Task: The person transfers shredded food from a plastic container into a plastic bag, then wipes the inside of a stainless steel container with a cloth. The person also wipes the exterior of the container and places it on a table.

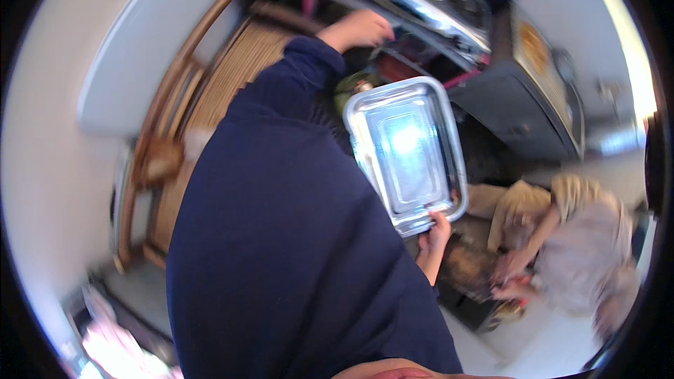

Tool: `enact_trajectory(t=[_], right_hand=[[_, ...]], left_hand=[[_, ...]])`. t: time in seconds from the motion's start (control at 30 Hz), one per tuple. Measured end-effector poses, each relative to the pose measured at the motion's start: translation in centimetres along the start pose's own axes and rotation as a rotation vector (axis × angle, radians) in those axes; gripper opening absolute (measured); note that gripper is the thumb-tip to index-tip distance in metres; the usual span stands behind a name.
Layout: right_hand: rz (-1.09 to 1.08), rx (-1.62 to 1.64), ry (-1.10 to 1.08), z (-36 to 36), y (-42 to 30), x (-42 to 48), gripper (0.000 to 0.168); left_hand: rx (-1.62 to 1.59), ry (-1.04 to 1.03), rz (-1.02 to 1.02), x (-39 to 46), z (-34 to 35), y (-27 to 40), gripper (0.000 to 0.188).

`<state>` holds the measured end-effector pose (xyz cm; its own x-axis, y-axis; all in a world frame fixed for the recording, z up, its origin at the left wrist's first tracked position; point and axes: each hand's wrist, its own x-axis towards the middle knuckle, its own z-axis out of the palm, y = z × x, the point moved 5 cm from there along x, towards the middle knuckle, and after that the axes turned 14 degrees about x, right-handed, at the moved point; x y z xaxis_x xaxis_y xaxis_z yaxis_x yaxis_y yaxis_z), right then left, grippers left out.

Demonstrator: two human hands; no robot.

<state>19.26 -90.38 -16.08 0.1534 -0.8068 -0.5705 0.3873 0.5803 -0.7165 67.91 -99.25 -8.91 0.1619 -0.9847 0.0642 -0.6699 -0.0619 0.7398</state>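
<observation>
A rectangular stainless steel tray [408,152] with a raised rim tilts in front of my navy top, its inner face shining with reflected light. My right hand [435,234] grips its lower edge, thumb over the rim. Farther up, my left hand [364,29] is stretched out on its own, bent and blurred, beside the metal-edged stove or counter [416,5]. Whether anything small is between its fingers cannot be told. Just behind the tray's upper left corner is a green rounded object [352,89], partly hidden.
A wooden bench [174,79] with a slatted seat stands at left. At right, another person [584,252] crouches or sits low, hands near a brown, blurred item and something red. A dark cabinet [513,100] lies between. Pink cloth [116,345] shows at lower left.
</observation>
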Motion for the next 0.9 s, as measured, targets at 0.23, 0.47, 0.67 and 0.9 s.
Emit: enact_trajectory(t=[0.23,0.47,0.67,0.9], right_hand=[[0.081,-0.351,-0.171,0.3,-4.1,1.7,0.045],[0.18,-0.63,-0.481,7.3,-0.2,1.1,0.045],[0.16,-0.873,-0.709,13.9,5.4,-1.3,0.048],[0.176,-1.072,-0.802,20.0,12.1,-7.4,0.041]], left_hand=[[0.09,-0.09,-0.565,-36.5,25.1,-5.6,0.024],[0.085,-0.265,-1.415,-66.9,36.0,-6.0,0.023],[-0.059,-0.169,-1.296,-70.2,37.4,-3.3,0.023],[-0.278,0.154,-1.691,-74.5,35.0,-6.3,0.033]])
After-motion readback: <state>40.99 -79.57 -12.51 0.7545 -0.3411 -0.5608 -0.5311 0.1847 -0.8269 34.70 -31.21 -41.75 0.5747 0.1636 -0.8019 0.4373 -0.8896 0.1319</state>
